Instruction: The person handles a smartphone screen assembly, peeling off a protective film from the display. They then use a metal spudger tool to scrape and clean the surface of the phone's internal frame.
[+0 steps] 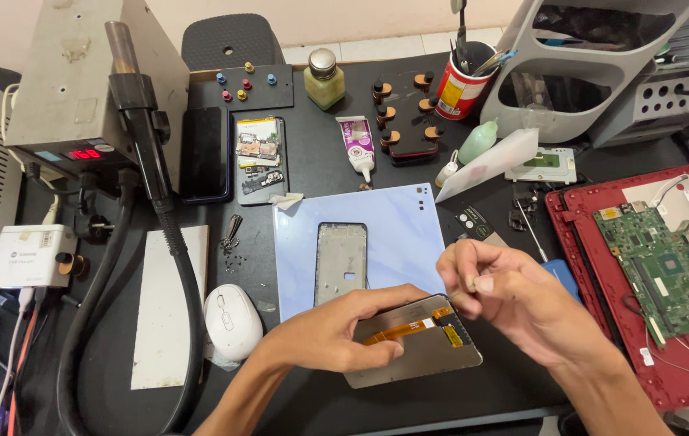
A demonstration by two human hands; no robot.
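My left hand [336, 327] holds a phone display panel [417, 347], back side up, with an orange flex cable [405, 329] across it. The thumb presses near the cable. My right hand [494, 287] hovers just above the panel's right end, fingers curled and pinched together; whether something tiny sits between them I cannot tell. A bare phone frame [340, 262] lies on a pale blue mat [393, 234] just behind the panel.
A hot-air station [78, 81] with hose [171, 242] stands at left, beside a white mouse [233, 321] and an opened phone [260, 157]. A glue tube [357, 145], bottle [324, 78] and tool cup [464, 85] sit behind. A red laptop shell with green board [659, 258] lies right.
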